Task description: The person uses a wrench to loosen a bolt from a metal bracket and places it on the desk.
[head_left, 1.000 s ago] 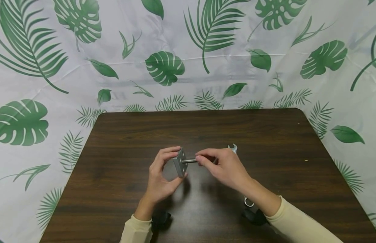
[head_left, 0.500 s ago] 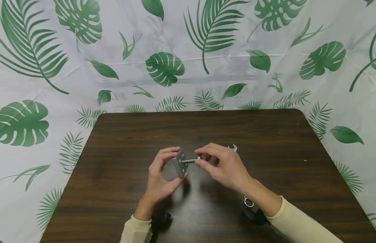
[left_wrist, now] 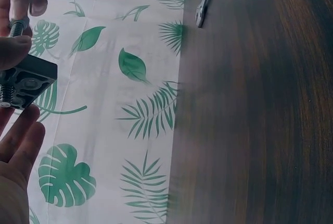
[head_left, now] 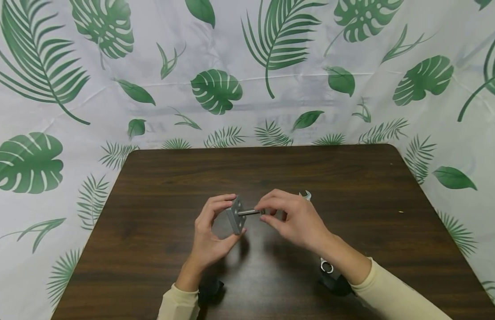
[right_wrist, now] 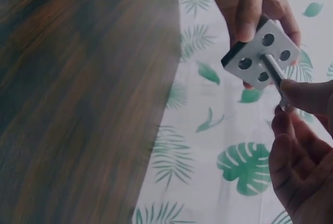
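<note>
My left hand (head_left: pixel 211 235) grips a square grey plate (head_left: pixel 233 217) by its edges, thumb below and fingers above. The plate has several round holes, as the right wrist view shows on its face (right_wrist: pixel 253 51). A metal bolt (head_left: pixel 248 212) sticks out from the plate's middle toward the right. The fingers and thumb of my right hand (head_left: pixel 297 220) are at the bolt's outer end and pinch it. In the left wrist view, a threaded end (left_wrist: pixel 6 95) protrudes from the plate's other side. My right fingers partly hide the bolt's outer end.
Partly beneath my right hand and forearm lies a wrench, with its open jaw end (head_left: pixel 306 195) and ring end (head_left: pixel 326 266) showing. Dark wrist gear (head_left: pixel 210 291) sits by each sleeve. A leaf-print sheet (head_left: pixel 247 111) hangs behind the brown wooden table (head_left: pixel 183 178).
My right fingers loosened from the bolt's outer end half a second ago, baring it, and have now closed on it again in a shifted position. The left hand and plate barely moved.
</note>
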A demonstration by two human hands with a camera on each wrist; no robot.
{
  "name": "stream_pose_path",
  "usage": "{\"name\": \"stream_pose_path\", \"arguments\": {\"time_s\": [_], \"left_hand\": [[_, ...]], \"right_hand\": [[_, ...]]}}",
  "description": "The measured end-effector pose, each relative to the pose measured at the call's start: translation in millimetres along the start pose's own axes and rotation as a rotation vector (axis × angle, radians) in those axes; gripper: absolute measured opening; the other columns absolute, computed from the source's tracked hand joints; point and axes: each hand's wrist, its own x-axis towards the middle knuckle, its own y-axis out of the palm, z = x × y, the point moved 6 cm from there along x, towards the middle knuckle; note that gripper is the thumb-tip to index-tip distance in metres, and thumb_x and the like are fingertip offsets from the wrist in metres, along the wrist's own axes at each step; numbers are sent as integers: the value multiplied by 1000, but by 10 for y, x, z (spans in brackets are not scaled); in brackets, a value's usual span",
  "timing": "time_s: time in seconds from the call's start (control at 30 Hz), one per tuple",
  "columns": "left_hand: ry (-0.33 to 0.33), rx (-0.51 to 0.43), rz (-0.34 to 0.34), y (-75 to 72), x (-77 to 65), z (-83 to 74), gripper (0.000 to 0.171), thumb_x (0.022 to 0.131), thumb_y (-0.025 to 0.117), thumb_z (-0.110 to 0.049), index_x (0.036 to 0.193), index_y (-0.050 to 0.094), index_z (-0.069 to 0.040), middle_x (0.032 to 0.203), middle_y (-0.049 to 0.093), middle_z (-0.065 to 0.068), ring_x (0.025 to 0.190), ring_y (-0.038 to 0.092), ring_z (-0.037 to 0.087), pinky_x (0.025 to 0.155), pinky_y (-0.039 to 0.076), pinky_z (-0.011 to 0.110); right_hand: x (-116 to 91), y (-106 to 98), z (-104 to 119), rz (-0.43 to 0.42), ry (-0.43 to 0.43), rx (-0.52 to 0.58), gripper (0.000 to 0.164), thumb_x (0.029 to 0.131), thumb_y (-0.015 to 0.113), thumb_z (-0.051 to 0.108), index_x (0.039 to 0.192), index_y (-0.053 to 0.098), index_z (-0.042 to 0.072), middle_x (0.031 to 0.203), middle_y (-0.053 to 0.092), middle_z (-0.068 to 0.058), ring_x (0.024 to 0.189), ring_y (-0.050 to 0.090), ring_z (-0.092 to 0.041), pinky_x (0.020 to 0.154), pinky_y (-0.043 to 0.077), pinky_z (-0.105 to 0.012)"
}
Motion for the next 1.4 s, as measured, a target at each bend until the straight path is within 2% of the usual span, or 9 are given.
{"name": "stream_pose_path", "arguments": {"time_s": [0.1,0.2,0.3,0.43,0.6,0.8,1.03,1.23,1.4], "left_hand": [[-6,-2,2,-3,-2,0,63,56,77,23,113,51,18,118,53,35,111,57,42,100,46,35],[-7,0,0,-5,0,-2,63,56,78,22,113,51,18,119,53,34,111,57,41,100,46,35],[-5,3,-4,-8,3,-8,63,56,78,22,112,51,18,118,54,34,111,57,41,99,46,34],[-4,7,-7,-11,5,-12,63,55,78,23,112,51,18,117,54,34,110,57,40,99,46,33],[-7,11,-6,-13,7,-11,62,56,78,23,112,51,18,118,54,34,111,57,41,99,46,34],[-20,12,-5,-22,4,-3,63,56,79,23,112,51,18,118,54,34,111,57,41,100,45,34],[-24,13,-7,-26,6,1,62,56,78,22,112,52,17,118,54,33,111,57,40,99,46,33],[-18,11,-7,-22,3,-7,62,56,78,22,112,52,17,118,55,33,110,57,41,99,46,32],[-17,10,-8,-25,-7,-6,62,56,78,22,112,52,17,118,55,33,110,57,41,99,45,32]], "right_hand": [[-8,5,12,-10,-26,13,32,82,81,17,112,72,23,104,65,12,74,59,-4,55,49,-21],[-4,4,-14,-18,34,18,30,86,77,27,115,71,23,99,66,13,74,59,-4,56,50,-22],[4,-1,-48,-24,116,4,24,92,69,36,111,73,23,88,65,19,68,58,-3,56,49,-23],[9,12,-76,6,177,14,20,94,66,36,104,76,21,77,65,20,62,57,-4,54,47,-25],[20,17,-54,26,127,35,16,89,74,22,105,74,22,88,65,18,68,57,-2,57,50,-23],[22,12,5,25,15,66,29,81,80,6,106,73,21,102,63,13,72,58,-3,58,51,-22],[29,21,-11,33,81,62,32,85,78,21,117,71,22,99,64,14,72,58,-3,58,51,-23],[26,4,-66,4,204,46,16,93,69,31,105,75,24,79,66,18,62,57,-4,55,49,-25],[27,7,-36,16,116,64,17,86,77,18,102,75,23,92,66,18,68,58,-3,58,52,-26]]}}
